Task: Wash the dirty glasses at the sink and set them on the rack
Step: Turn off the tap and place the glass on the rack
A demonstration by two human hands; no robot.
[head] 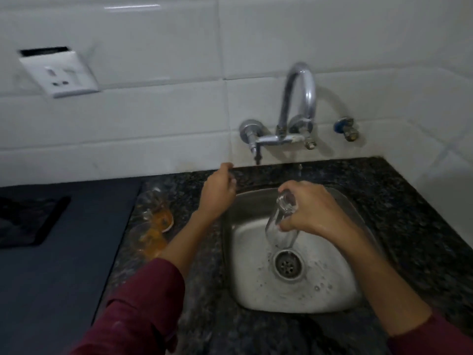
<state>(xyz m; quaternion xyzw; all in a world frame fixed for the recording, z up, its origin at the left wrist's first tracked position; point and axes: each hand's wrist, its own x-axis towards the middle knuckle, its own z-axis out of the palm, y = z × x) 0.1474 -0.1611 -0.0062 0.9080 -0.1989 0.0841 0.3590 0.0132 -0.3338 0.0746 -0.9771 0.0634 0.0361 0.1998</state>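
Observation:
My right hand (311,208) grips a clear glass (277,226) over the steel sink (348,206). The glass is tipped mouth down above the drain (288,265). My left hand (217,193) hovers with curled fingers over the sink's left rim, below the tap handle (249,131), and holds nothing. Two dirty glasses with orange residue (156,221) lie on the dark granite counter to the left of the sink. The chrome tap (300,98) arches over the basin from the wall.
A dark stovetop surface (51,252) with a black mat (28,221) fills the left side. A white wall socket (64,75) sits on the tiled wall. A small blue valve (345,128) juts out right of the tap. Water droplets lie in the basin.

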